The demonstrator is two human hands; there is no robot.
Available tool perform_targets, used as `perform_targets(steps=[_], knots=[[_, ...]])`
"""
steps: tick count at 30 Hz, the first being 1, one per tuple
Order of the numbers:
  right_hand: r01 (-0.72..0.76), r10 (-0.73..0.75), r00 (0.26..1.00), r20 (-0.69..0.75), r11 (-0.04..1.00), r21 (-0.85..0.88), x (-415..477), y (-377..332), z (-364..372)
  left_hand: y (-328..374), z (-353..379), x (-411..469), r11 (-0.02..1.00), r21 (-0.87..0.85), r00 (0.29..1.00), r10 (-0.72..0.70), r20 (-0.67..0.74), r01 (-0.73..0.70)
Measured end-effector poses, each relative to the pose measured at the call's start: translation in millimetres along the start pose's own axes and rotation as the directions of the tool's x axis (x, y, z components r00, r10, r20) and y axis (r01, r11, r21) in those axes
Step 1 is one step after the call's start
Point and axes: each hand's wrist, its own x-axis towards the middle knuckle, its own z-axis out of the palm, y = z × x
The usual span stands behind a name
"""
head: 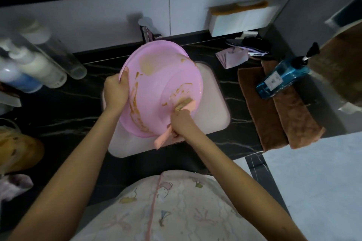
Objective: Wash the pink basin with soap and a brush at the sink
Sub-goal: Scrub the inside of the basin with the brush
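The dark worktop (64,115) runs across the room, and the white sink (217,115) is set into its middle, below the tap (146,31). Over the sink stands the pink basin (156,76), tipped up on its edge with its inside turned towards the person. I'd say that is so the dirty water can run off into the sink and the whole inside is within reach. Brown smears streak its bottom and wall, so by my reckoning the scrubbing is partway at most.

To the right, folded brown towels (284,119) lie on the worktop. A blue pump bottle (282,78) sits on them, near enough for another squirt; I take it for the soap.

The left hand (115,92) grips the basin's left rim, fingers curled over it, propping it at that tilt. The right hand (182,123) is closed round the handle of the pink brush (184,104), whose bristles press against the basin's lower inside, right on a smear.
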Motion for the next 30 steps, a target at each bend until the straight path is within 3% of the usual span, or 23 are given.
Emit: perform_targets(steps=[3, 7, 9, 12, 14, 16, 17, 22, 26, 30], knots=[[0.017, -0.018, 0.994, 0.105, 1.000, 0.015, -18.0, 2.3, 15.2, -0.6, -1.1, 0.8, 1.000, 0.009, 1.000, 0.015, 0.003, -0.015], [-0.054, 0.056, 0.991, -0.122, 0.998, 0.015, 7.7, 10.9, -1.0, 2.9, 0.5, -1.8, 0.999, 0.018, 0.999, 0.033, 0.000, -0.033], [-0.058, 0.059, 0.993, -0.106, 0.998, 0.011, -6.2, 8.6, 7.7, 5.1, 0.8, -3.5, 0.999, 0.031, 1.000, 0.028, -0.004, -0.028], [0.151, -0.154, 0.981, -0.122, 0.988, -0.026, -32.5, 5.2, 26.0, 7.9, -0.1, -5.7, 0.998, 0.052, 0.999, 0.032, 0.006, -0.032], [0.206, -0.227, 0.946, -0.230, 0.972, -0.113, -12.6, 3.2, 13.8, 9.1, -0.5, -6.6, 0.998, 0.050, 0.999, 0.035, 0.010, -0.035], [0.083, -0.129, 0.948, -0.289, 0.983, -0.166, 8.6, 9.9, 1.9, 10.1, 0.2, -8.3, 0.998, 0.047, 0.999, 0.038, 0.010, -0.039], [0.037, -0.109, 0.951, -0.290, 0.969, -0.243, 6.1, 12.7, 0.4, 11.2, 0.6, -8.5, 0.998, 0.051, 0.999, 0.040, 0.009, -0.041], [0.275, -0.301, 0.917, -0.261, 0.952, -0.132, -24.0, 7.1, 28.1, 10.6, 0.7, -8.5, 0.997, 0.068, 0.999, 0.042, 0.004, -0.042], [0.112, -0.141, 0.942, -0.303, 0.987, -0.113, -1.2, 13.2, -3.4, 12.9, 3.1, -12.4, 0.996, 0.081, 0.999, 0.047, -0.007, -0.046], [0.329, -0.352, 0.928, -0.123, 0.927, -0.179, -40.8, 24.9, 31.0, 11.5, 1.1, -9.2, 0.994, 0.101, 0.999, 0.036, -0.013, -0.034]])
